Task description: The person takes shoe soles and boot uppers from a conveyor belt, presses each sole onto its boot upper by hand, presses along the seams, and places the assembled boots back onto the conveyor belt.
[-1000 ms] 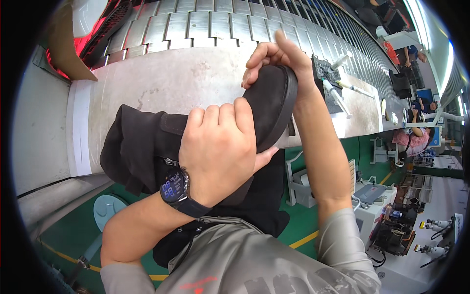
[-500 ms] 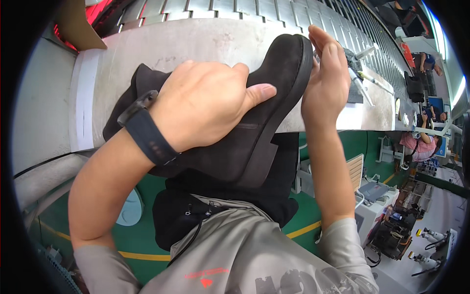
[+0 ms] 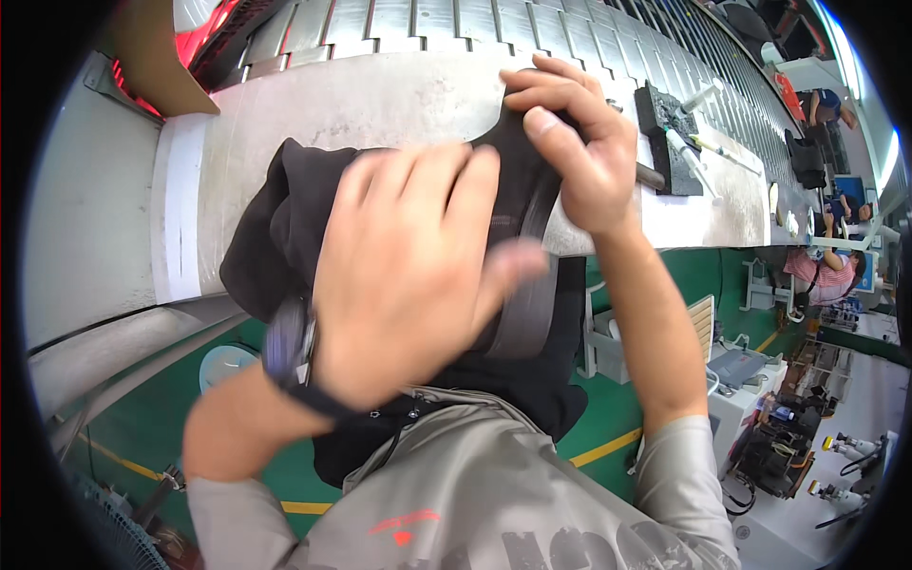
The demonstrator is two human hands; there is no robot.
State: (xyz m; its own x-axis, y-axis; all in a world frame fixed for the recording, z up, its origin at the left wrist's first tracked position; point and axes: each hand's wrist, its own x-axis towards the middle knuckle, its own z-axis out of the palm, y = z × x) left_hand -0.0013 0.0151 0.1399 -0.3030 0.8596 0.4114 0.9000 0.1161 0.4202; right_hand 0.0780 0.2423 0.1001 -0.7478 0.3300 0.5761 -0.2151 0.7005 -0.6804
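- Left of both hands, a flat piece of brown cardboard (image 3: 157, 71) leans over the far corner of the grey table (image 3: 380, 100).
- The left hand (image 3: 408, 275), blurred, with a dark wristwatch (image 3: 290, 342) at its wrist, lies spread over the side of a black suede boot (image 3: 285, 228), fingers pressed on it.
- The boot is held up between the two hands, above the table's near edge and close to the person's chest; its dark sole (image 3: 527, 285) shows just right of the left hand.
- The right hand (image 3: 579, 142) is clamped on the boot's far end, thumb on top.
- Right of that hand, a black block (image 3: 670, 142) and white tubes (image 3: 689, 157) rest on the table.
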